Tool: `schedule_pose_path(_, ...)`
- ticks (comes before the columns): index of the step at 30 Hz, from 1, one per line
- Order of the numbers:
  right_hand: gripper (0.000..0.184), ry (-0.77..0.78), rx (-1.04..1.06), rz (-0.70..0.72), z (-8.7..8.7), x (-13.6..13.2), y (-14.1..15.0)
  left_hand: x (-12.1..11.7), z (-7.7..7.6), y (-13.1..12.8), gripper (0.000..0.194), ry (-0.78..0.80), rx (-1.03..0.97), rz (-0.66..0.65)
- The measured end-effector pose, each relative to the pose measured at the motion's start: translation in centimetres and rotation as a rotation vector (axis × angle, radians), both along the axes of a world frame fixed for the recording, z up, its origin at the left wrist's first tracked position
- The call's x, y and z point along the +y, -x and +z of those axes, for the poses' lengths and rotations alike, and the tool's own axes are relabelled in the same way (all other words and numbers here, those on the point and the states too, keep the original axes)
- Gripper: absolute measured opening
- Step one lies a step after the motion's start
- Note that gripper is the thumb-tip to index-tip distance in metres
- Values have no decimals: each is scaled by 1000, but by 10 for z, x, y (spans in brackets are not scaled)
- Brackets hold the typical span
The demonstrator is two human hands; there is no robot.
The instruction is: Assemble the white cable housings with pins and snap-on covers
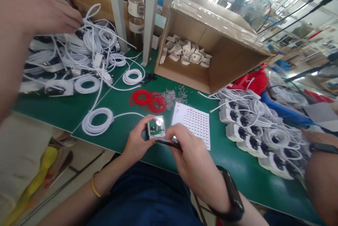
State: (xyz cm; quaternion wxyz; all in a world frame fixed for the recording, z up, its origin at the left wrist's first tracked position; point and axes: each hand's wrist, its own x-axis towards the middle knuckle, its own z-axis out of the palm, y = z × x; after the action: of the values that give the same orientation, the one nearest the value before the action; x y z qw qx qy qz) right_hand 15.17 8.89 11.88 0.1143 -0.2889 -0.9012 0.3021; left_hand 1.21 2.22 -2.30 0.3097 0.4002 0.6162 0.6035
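Note:
My left hand (137, 140) grips a small white housing (161, 135) by its side, just above the table's front edge. Inside the housing a green circuit board (152, 127) faces up, with dark parts and a shiny round part on it. A white cable coil (87, 122) lies to the left, its cable leading to the housing. In my right hand (191, 150) is a thin dark tool (168, 143), held between thumb and fingers along the housing's near edge. My fingers hide part of the tool, so its kind cannot be made out.
Red wire loops (141, 97), loose screws (170, 96) and a white sheet with rows of round pieces (196, 122) lie ahead. An open carton (185, 74) holds white shells. Coiled cables with units are piled on both sides. A co-worker's hand (52, 13) reaches in left; another person's arm (320, 169) is right.

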Motion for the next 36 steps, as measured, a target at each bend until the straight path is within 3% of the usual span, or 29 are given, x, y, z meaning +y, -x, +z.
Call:
schedule_pose_path(3, 21, 26, 21, 42, 18, -10, -10, 1, 1, 0, 60, 2, 16, -9)
schedule_pose_path(7, 13, 214, 1, 92, 31, -11, -17, 0, 2, 0, 61, 17, 32, -14)
schedule_pose_path(9, 10, 354, -11, 84, 24, 2, -18, -1, 0, 1, 63, 12, 42, -14)
schedule_pose_path(12, 17, 494, -71, -4, -9, 36, -20, -1, -3, 1, 63, -4, 60, 3)
schedule_pose_path(13, 17, 462, -108, -78, -23, 49, -21, 0, -4, 2, 63, -6, 65, 12)
schedule_pose_path(16, 10, 162, -177, -332, -65, 84, -29, 0, -6, 1, 62, -4, 76, 21)
schedule_pose_path(19, 11, 7, -181, -443, -89, 102, -34, 1, -7, 1, 62, 6, 84, 13)
schedule_pose_path(30, 12, -72, -442, -504, -106, 110, -18, 2, -5, -1, 69, 62, 115, 49)
schedule_pose_path(36, 11, -105, -486, -465, -105, 108, -17, 4, 4, 3, 59, 200, 412, -80)
